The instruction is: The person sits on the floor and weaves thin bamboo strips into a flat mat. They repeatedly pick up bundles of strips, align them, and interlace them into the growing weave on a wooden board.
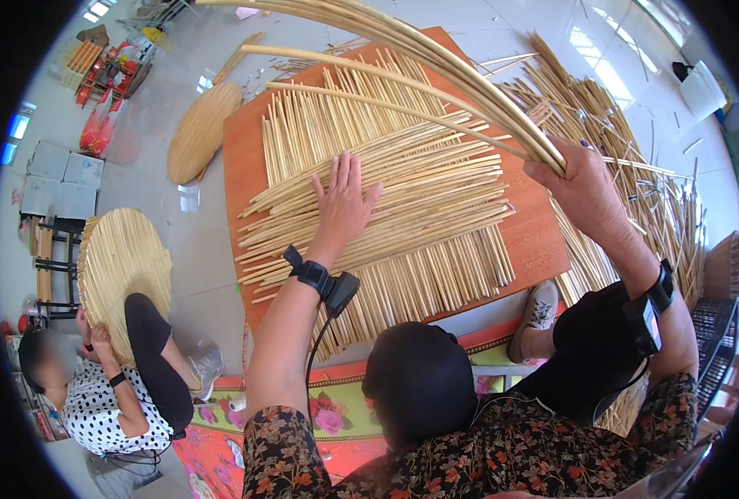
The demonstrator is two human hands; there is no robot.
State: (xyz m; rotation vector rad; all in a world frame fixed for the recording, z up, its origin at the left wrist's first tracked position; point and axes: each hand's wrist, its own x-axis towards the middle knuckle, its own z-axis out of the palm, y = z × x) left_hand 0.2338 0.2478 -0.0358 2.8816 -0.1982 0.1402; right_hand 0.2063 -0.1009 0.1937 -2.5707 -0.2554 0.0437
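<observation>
My left hand lies flat with fingers spread on a layer of pale stalks that run crosswise over a lower layer. Those lower stalks run from near to far on an orange-brown board. In my right hand, raised above the board's right side, is a bundle of long stalks. The fingers are closed round one end of the bundle, and its loose ends fan out toward the far left. Each of my wrists carries a black strapped device.
Loose stalks are heaped on the floor at the right. At the left a seated person holds a round stalk panel; another oval panel lies farther off. A dark crate stands at the right, and a floral cloth lies in front.
</observation>
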